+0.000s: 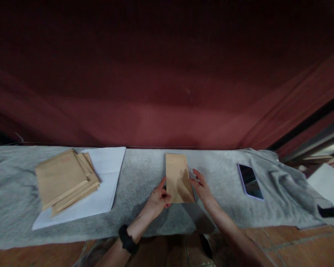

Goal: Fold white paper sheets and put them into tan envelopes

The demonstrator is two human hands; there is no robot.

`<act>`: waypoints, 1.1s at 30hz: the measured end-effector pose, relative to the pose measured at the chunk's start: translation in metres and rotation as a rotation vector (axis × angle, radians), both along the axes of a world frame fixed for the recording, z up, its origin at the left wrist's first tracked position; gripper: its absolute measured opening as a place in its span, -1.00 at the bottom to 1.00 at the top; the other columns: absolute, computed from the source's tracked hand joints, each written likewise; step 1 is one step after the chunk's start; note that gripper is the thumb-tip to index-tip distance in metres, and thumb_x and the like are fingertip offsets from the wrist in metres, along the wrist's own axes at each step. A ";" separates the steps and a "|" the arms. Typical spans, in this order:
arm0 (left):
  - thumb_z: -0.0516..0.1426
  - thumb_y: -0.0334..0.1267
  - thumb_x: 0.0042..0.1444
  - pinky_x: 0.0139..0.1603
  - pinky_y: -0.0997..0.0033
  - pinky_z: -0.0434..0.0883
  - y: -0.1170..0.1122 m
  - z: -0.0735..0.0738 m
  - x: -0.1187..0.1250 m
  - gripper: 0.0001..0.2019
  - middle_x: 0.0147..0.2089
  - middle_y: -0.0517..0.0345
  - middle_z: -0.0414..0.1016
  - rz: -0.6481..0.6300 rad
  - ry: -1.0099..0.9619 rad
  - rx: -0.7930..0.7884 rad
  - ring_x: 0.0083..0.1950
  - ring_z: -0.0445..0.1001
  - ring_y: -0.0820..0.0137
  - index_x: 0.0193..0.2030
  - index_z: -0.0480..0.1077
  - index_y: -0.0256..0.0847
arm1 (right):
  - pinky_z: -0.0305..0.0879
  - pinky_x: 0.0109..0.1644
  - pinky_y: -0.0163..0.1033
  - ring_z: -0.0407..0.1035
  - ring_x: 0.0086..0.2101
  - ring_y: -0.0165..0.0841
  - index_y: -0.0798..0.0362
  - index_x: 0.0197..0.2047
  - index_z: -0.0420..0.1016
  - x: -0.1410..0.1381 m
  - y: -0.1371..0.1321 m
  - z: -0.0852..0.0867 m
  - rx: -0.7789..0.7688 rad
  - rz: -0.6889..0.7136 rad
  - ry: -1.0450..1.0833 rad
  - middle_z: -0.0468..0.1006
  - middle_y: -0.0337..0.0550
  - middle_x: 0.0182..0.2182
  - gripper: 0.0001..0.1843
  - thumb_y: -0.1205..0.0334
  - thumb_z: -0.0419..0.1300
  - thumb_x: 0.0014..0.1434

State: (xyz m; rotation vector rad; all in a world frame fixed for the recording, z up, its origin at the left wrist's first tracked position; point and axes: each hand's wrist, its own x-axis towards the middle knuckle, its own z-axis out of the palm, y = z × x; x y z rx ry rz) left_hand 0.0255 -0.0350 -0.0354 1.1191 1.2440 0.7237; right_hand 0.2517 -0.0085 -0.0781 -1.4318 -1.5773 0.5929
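A brown paper envelope (pixel 178 174) lies lengthwise on the grey cloth in front of me. My left hand (pixel 158 199) pinches its lower left edge, thumb on top and index finger stretched along the side; some fingertips are hidden beneath the paper. At the right edge, my right hand (pixel 200 186) has its fingers apart, the tips touching or just beside the envelope. A dark watch (pixel 128 239) is on my left wrist.
Several brown envelopes (pixel 61 178) are piled on white paper sheets (pixel 108 178) at the left. A phone (pixel 251 181) with a light purple edge lies at the right on the grey cloth (pixel 219 163). Behind rises a dark red surface (pixel 167 122). Tiled floor (pixel 300 244) shows in front.
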 end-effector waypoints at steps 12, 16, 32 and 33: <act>-0.02 -0.35 0.30 -0.08 0.22 0.50 -0.012 0.001 0.007 -0.58 -0.08 -0.12 0.65 -0.180 0.925 0.525 -0.15 0.62 0.18 0.24 0.42 -0.18 | 0.01 0.48 0.13 0.01 0.42 -0.14 0.14 0.48 0.07 -0.048 -0.035 0.006 0.133 0.234 -0.764 0.13 0.10 0.44 -0.37 0.09 -0.02 0.45; -0.06 -0.31 0.36 0.18 0.09 0.45 -0.007 -0.001 0.013 -0.64 0.11 -0.14 0.57 -0.158 0.963 0.754 0.11 0.54 0.14 0.14 0.48 -0.22 | 0.01 0.48 0.11 0.00 0.42 -0.13 0.16 0.48 0.08 -0.046 -0.033 0.002 0.136 0.228 -0.784 0.11 0.10 0.45 -0.37 0.13 -0.02 0.44; -0.18 -0.17 0.44 0.50 -0.10 0.02 0.065 -0.026 0.056 -0.49 0.50 -0.01 0.18 -0.351 0.989 0.772 0.54 0.03 0.21 0.45 0.19 -0.13 | 0.05 0.44 0.15 0.16 0.35 -0.06 0.13 0.41 0.26 -0.054 -0.027 -0.007 0.149 0.208 -0.727 0.32 0.12 0.35 -0.36 0.07 0.14 0.35; -0.19 -0.17 0.44 0.50 -0.09 0.00 0.073 -0.025 0.060 -0.49 0.51 0.02 0.16 -0.383 0.995 0.760 0.55 0.02 0.22 0.46 0.17 -0.11 | 0.04 0.45 0.14 0.16 0.35 -0.07 0.10 0.39 0.30 -0.055 -0.026 -0.007 0.142 0.203 -0.711 0.33 0.10 0.35 -0.39 0.06 0.15 0.35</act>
